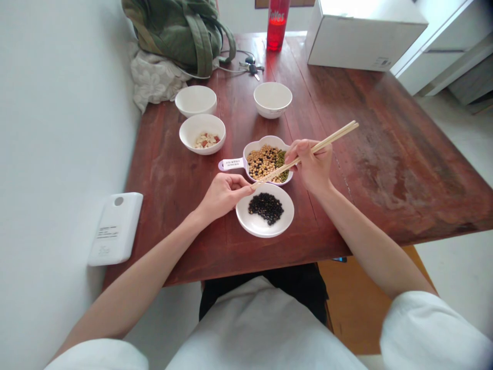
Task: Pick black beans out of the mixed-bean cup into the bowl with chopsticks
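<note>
My right hand (313, 163) is closed around a pair of light wooden chopsticks (334, 136), which slant down to the left. At their tips, the thumb and forefinger of my left hand (227, 194) are pinched together, close to the rim of a white bowl (265, 230). Black beans (266, 207) lie in that bowl. Just behind it stands a flower-shaped dish (246, 163) with a lilac handle (226, 165) pointing left. Yellow soybeans (263, 158), some black beans and green mung beans (284, 157) fill this dish; the chopsticks cross over it.
A white bowl (188, 134) with peanuts (207, 140) and two more white bowls (196, 97) (272, 97) stand farther back. Behind are a green bag (173, 36), keys (252, 67), a red bottle (276, 31) and a white box (358, 43). A white device (115, 228) sits at the left wall.
</note>
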`<state>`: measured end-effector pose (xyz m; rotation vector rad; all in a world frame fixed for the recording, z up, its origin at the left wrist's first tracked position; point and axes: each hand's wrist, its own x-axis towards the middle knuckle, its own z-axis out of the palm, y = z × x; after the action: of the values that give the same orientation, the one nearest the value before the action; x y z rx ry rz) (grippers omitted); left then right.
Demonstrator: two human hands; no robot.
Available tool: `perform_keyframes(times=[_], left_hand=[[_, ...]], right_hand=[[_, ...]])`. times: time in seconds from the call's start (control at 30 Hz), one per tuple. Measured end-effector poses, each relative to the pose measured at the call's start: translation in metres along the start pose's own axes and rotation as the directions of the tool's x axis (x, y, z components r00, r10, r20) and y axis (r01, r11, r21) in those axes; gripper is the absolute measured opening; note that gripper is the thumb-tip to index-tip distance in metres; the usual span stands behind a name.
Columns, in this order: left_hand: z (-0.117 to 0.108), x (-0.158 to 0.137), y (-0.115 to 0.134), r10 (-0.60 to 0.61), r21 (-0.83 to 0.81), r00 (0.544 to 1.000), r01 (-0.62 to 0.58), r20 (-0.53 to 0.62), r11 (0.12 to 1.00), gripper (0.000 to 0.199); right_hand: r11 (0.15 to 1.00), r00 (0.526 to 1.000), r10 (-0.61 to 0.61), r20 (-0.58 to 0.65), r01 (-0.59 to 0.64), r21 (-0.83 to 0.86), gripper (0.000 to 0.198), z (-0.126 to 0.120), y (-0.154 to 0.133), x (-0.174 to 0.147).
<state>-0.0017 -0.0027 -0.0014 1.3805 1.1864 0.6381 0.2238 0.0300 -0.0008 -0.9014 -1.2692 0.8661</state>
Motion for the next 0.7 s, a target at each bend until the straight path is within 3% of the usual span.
perform_keyframes(times=[0.7], left_hand=[[0.0003, -0.0003, 0.0026, -0.002, 0.0, 1.0, 0.002, -0.006, 1.0, 0.025]], right_hand=[[1.0, 1.0, 0.01, 0.024, -0.01, 0.001, 0.061, 0.0001, -0.0036, -0.001]])
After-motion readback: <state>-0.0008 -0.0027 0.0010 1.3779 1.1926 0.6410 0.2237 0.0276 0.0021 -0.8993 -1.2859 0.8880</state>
